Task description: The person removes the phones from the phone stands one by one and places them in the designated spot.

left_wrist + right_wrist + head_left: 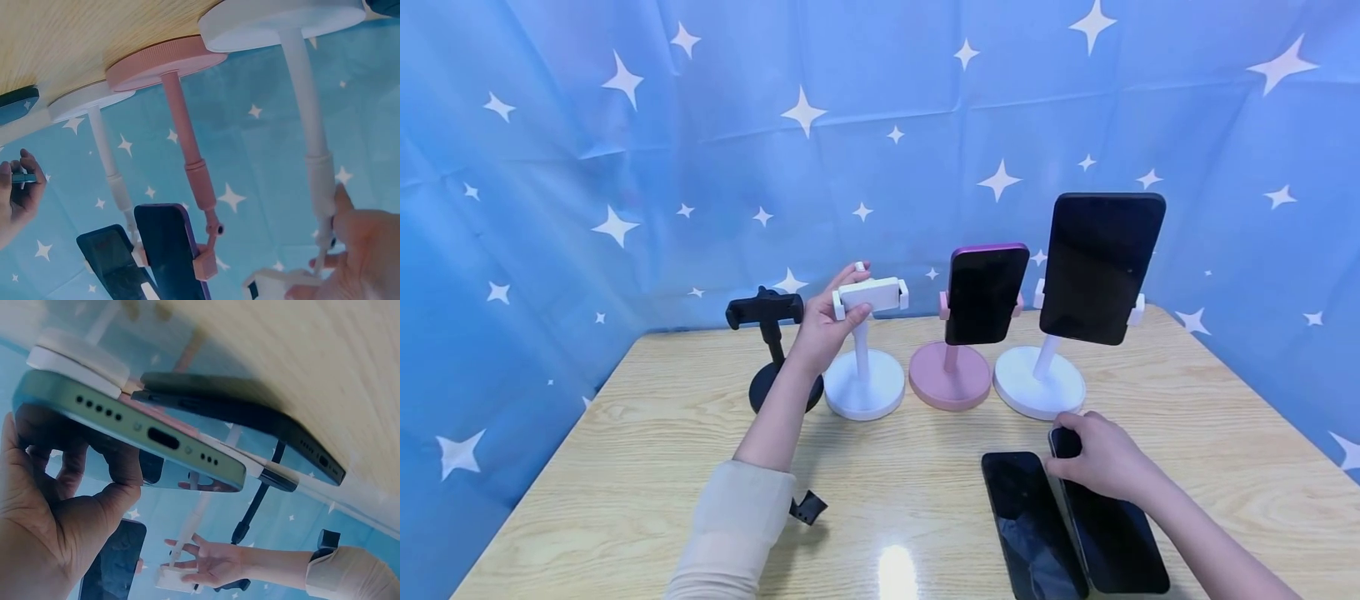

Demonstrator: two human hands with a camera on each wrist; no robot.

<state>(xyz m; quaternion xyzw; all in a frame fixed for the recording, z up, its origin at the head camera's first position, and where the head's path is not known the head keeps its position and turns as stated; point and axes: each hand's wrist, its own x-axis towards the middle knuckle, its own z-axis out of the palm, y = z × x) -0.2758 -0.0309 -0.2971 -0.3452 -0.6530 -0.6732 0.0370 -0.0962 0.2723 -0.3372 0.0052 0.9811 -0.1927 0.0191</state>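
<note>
My left hand [822, 327] pinches the white clamp head [871, 295] of a phone stand, thumb at its front and fingers behind. The clamp holds no phone; its round white base [865, 387] stands on the table. In the left wrist view this stand's white stem [304, 100] shows upside down beside the left hand [362, 256]. At the right front, my right hand [1105, 457] grips the far end of a smartphone [1116, 537]. The right wrist view shows this phone's green edge [100, 406] with its charging port, thumb and fingers at its sides.
A second dark phone [1030, 517] lies left of the gripped one. Left of the white stand is a black phone stand [765, 310]. To its right, a pink stand [950, 379] holds a purple-edged phone [987, 296], and another white stand [1040, 385] holds a large tablet [1102, 267].
</note>
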